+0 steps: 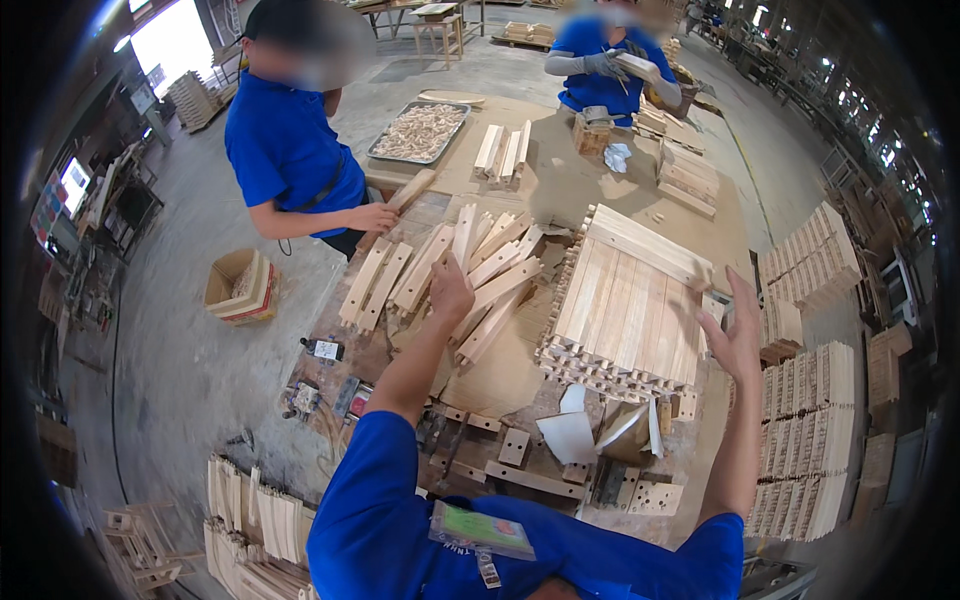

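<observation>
My left hand (452,290) is closed on the near end of a pale wooden slat (464,236), over a loose pile of similar slats (497,285) with drilled holes. My right hand (738,332) has its fingers apart beside the right side of a neat, layered stack of wooden slats (625,305). One slat (655,250) lies across the far end of the stack's top layer. No object shows in my right hand.
At the left, a co-worker's hand (374,217) touches a slat; another co-worker in grey gloves (604,65) holds a wooden piece. A tray of small wooden pieces (420,132) sits on the table. Stacked wood (805,440) stands at the right, a carton (240,285) on the floor.
</observation>
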A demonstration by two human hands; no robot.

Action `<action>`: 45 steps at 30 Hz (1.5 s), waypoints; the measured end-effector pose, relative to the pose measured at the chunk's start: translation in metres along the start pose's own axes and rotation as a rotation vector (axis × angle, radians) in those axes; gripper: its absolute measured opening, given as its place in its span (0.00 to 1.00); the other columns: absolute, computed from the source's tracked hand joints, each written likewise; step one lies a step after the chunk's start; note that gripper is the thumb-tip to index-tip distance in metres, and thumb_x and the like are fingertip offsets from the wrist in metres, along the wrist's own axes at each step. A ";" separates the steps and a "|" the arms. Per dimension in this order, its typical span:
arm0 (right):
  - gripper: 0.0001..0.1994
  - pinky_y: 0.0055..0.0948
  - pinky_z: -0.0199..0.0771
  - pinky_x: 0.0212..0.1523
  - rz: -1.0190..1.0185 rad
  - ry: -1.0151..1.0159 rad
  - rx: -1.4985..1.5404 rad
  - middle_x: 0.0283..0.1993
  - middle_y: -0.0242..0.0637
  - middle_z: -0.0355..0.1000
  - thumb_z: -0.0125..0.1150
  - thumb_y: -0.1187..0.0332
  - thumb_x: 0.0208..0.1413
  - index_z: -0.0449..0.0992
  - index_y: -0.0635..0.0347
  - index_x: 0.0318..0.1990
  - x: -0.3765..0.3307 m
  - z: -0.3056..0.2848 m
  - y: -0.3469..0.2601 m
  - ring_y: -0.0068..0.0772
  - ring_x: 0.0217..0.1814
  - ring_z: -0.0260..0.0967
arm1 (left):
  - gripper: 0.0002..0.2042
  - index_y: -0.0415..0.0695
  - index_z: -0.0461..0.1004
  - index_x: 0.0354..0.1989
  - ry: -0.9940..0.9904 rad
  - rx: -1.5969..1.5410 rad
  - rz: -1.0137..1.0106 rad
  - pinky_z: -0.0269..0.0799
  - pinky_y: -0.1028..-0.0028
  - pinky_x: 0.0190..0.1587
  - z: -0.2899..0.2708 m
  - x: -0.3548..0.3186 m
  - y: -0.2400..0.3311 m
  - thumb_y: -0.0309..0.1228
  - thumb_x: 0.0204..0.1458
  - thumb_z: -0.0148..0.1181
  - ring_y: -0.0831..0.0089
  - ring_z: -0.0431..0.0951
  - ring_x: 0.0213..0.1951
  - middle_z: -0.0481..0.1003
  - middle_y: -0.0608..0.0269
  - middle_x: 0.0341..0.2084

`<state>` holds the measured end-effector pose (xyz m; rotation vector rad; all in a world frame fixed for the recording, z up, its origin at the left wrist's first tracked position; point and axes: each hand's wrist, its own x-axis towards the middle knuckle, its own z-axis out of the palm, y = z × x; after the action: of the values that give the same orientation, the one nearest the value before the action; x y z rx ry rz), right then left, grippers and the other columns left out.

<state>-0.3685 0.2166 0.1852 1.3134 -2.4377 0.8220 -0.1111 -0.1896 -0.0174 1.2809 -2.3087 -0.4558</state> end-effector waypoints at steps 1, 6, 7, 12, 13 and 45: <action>0.42 0.50 0.56 0.75 0.031 0.011 0.003 0.72 0.52 0.66 0.77 0.61 0.52 0.65 0.58 0.74 -0.010 -0.006 0.000 0.57 0.76 0.61 | 0.35 0.36 0.56 0.70 -0.031 -0.010 0.062 0.77 0.52 0.53 0.002 -0.008 0.002 0.31 0.57 0.66 0.41 0.78 0.51 0.68 0.35 0.53; 0.38 0.49 0.61 0.74 0.052 0.092 0.038 0.70 0.53 0.69 0.76 0.61 0.54 0.68 0.60 0.72 -0.056 -0.019 -0.021 0.54 0.74 0.64 | 0.35 0.37 0.60 0.68 -0.029 0.253 0.403 0.76 0.50 0.50 0.011 -0.038 0.015 0.35 0.55 0.69 0.46 0.78 0.50 0.71 0.40 0.51; 0.37 0.49 0.63 0.73 0.049 0.087 0.086 0.69 0.53 0.70 0.76 0.61 0.55 0.69 0.60 0.71 -0.063 -0.023 -0.031 0.54 0.73 0.65 | 0.36 0.38 0.59 0.70 -0.119 0.287 0.408 0.76 0.51 0.51 0.012 -0.039 0.018 0.37 0.55 0.69 0.46 0.78 0.50 0.71 0.42 0.51; 0.29 0.45 0.73 0.65 -0.044 0.115 0.353 0.58 0.49 0.79 0.74 0.61 0.57 0.75 0.63 0.64 -0.090 -0.026 -0.092 0.49 0.63 0.76 | 0.34 0.40 0.64 0.68 -0.355 0.232 0.310 0.77 0.53 0.52 0.005 -0.044 0.009 0.42 0.56 0.69 0.47 0.81 0.50 0.77 0.45 0.49; 0.28 0.44 0.75 0.63 -0.060 0.120 0.430 0.56 0.48 0.80 0.74 0.62 0.58 0.76 0.63 0.63 -0.098 -0.025 -0.100 0.47 0.61 0.77 | 0.32 0.39 0.66 0.65 -0.383 0.118 0.236 0.77 0.52 0.52 0.001 -0.049 0.007 0.42 0.55 0.69 0.46 0.81 0.49 0.78 0.42 0.49; 0.26 0.32 0.77 0.47 0.209 -0.413 0.979 0.49 0.41 0.79 0.72 0.66 0.61 0.73 0.67 0.63 -0.193 0.165 -0.239 0.30 0.45 0.76 | 0.19 0.39 0.68 0.57 -0.214 -0.935 -0.087 0.72 0.65 0.57 -0.093 -0.339 0.032 0.29 0.62 0.65 0.69 0.75 0.53 0.74 0.55 0.49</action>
<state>-0.0560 0.1480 0.0475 1.6337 -2.5666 2.1750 0.0726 0.1109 -0.0014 0.8605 -1.7698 -1.5293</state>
